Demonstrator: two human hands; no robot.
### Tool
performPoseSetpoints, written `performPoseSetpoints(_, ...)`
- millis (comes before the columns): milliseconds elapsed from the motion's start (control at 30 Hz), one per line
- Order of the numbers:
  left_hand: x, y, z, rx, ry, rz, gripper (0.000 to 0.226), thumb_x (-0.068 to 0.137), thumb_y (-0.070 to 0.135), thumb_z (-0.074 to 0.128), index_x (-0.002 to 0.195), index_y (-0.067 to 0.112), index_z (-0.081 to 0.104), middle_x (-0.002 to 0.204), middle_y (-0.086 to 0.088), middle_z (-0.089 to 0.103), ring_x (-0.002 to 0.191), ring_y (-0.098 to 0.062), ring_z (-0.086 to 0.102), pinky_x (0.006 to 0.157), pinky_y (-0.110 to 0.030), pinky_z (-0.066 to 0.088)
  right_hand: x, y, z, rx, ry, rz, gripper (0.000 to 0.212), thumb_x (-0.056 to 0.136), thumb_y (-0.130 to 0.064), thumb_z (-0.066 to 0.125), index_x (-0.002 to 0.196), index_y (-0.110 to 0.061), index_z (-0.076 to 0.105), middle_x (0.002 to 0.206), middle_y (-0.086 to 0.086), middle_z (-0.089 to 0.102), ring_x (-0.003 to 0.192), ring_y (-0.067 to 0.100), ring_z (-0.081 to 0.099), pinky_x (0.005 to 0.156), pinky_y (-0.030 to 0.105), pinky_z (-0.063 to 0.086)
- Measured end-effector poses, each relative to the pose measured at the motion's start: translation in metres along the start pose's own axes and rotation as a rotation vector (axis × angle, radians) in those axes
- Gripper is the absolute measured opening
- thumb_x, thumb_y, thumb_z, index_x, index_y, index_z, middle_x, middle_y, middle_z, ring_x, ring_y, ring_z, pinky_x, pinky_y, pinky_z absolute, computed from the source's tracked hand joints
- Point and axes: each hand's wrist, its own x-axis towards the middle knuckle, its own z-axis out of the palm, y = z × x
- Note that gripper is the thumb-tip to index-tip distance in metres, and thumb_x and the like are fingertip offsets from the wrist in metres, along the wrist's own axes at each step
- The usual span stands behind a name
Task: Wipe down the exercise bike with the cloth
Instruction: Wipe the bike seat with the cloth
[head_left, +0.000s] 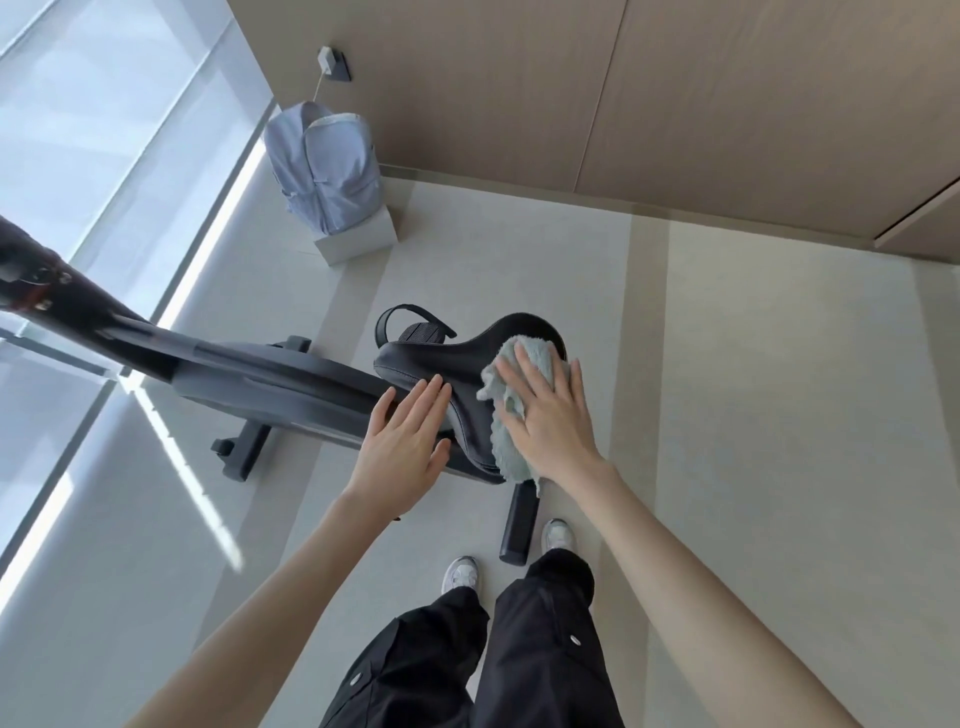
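Note:
The exercise bike (270, 382) is dark grey and runs from the upper left to the centre, its black saddle (441, 364) nearest me. A pale green fluffy cloth (511, 405) lies on the saddle's right half. My right hand (550, 415) presses flat on the cloth with straight, spread fingers. My left hand (405, 441) rests flat on the saddle's left side, fingers straight, touching no cloth. A pedal with a strap (415, 325) shows beyond the saddle.
A light blue backpack (324, 166) stands on a small grey box (363, 236) by the wood-panelled wall (623, 93). Tall windows (104, 156) run along the left. The bike's rear foot (517, 525) lies between my two white shoes, near my black trousers.

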Motion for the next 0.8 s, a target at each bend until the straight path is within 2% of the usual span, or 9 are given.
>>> performPoseSetpoints(67, 0.000, 0.000, 0.000, -0.004, 0.001, 0.003, 0.061, 0.094, 0.038, 0.034, 0.144, 0.005, 0.044, 0.149, -0.010, 0.045, 0.135, -0.025, 0.045, 0.114, -0.046, 0.017, 0.029, 0.006, -0.010, 0.030, -0.053, 0.078, 0.054, 0.102, -0.047, 0.019, 0.152, -0.032, 0.006, 0.160, -0.006, -0.003, 0.146, 0.028, -0.011, 0.116, 0.046, -0.012)
performPoseSetpoints(233, 0.000, 0.002, 0.000, -0.049, 0.011, -0.014, 0.060, 0.091, 0.034, 0.036, 0.141, 0.005, 0.047, 0.146, -0.010, 0.047, 0.133, -0.026, 0.048, 0.113, -0.045, 0.016, 0.085, 0.014, -0.027, 0.157, -0.120, 0.218, 0.054, 0.101, -0.048, 0.019, 0.150, -0.025, 0.021, 0.159, -0.001, 0.014, 0.146, 0.029, 0.005, 0.118, 0.047, -0.003)
performPoseSetpoints(367, 0.001, 0.001, 0.002, -0.060, 0.037, -0.005, 0.060, 0.087, 0.023, 0.059, 0.142, 0.005, 0.045, 0.148, -0.010, 0.045, 0.135, -0.026, 0.045, 0.114, -0.044, 0.011, 0.064, 0.002, -0.017, 0.075, -0.027, 0.212, 0.053, 0.101, -0.046, 0.023, 0.150, -0.027, 0.021, 0.159, -0.004, 0.012, 0.145, 0.031, 0.007, 0.117, 0.046, 0.000)
performPoseSetpoints(400, 0.002, 0.002, 0.001, -0.073, 0.023, -0.012, 0.063, 0.086, 0.022, 0.063, 0.144, 0.006, 0.043, 0.150, -0.010, 0.043, 0.137, -0.026, 0.042, 0.114, -0.043, 0.008, 0.054, -0.002, -0.013, 0.052, 0.006, 0.198, 0.053, 0.101, -0.046, 0.026, 0.150, -0.026, 0.021, 0.160, -0.003, 0.012, 0.145, 0.031, 0.007, 0.117, 0.046, 0.000)
performPoseSetpoints(467, 0.002, 0.002, -0.002, -0.098, 0.006, -0.025, 0.065, 0.091, 0.023, 0.058, 0.150, 0.009, 0.033, 0.157, -0.006, 0.031, 0.144, -0.022, 0.030, 0.117, -0.040, 0.001, 0.034, -0.011, -0.006, 0.045, 0.058, 0.160, 0.055, 0.099, -0.043, 0.034, 0.150, -0.024, 0.024, 0.159, 0.000, 0.016, 0.145, 0.034, 0.007, 0.117, 0.049, -0.001)
performPoseSetpoints(567, 0.003, 0.005, -0.007, -0.131, -0.029, -0.048, 0.065, 0.096, 0.025, 0.048, 0.154, 0.014, 0.021, 0.162, 0.000, 0.016, 0.149, -0.017, 0.013, 0.119, -0.040, -0.004, -0.002, -0.026, 0.005, 0.077, 0.109, 0.055, 0.060, 0.090, -0.036, 0.055, 0.144, -0.017, 0.039, 0.152, 0.007, 0.033, 0.142, 0.040, 0.021, 0.114, 0.057, 0.008)
performPoseSetpoints(633, 0.003, 0.006, -0.012, -0.132, -0.046, -0.045, 0.066, 0.097, 0.025, 0.047, 0.155, 0.015, 0.018, 0.162, 0.001, 0.013, 0.150, -0.016, 0.010, 0.119, -0.039, -0.002, -0.026, -0.033, 0.010, 0.108, 0.123, 0.002, 0.062, 0.084, -0.027, 0.064, 0.142, -0.015, 0.044, 0.150, 0.008, 0.038, 0.140, 0.039, 0.026, 0.115, 0.054, 0.010)
performPoseSetpoints(700, 0.004, 0.002, -0.020, -0.153, -0.076, -0.035, 0.064, 0.097, 0.024, 0.047, 0.155, 0.015, 0.020, 0.162, 0.001, 0.014, 0.149, -0.017, 0.012, 0.119, -0.038, 0.003, -0.044, -0.035, 0.006, 0.207, 0.131, -0.016, 0.059, 0.086, -0.016, 0.063, 0.141, -0.014, 0.044, 0.149, 0.005, 0.039, 0.141, 0.035, 0.024, 0.117, 0.049, 0.013)
performPoseSetpoints(800, 0.004, -0.007, -0.038, -0.171, -0.056, -0.042, 0.057, 0.096, 0.021, 0.051, 0.149, 0.010, 0.036, 0.156, -0.007, 0.031, 0.146, -0.024, 0.023, 0.117, -0.039, 0.015, -0.066, -0.030, -0.014, 0.386, 0.173, 0.013, 0.057, 0.089, -0.005, 0.058, 0.141, -0.018, 0.042, 0.148, -0.001, 0.040, 0.139, 0.027, 0.028, 0.114, 0.042, 0.028)
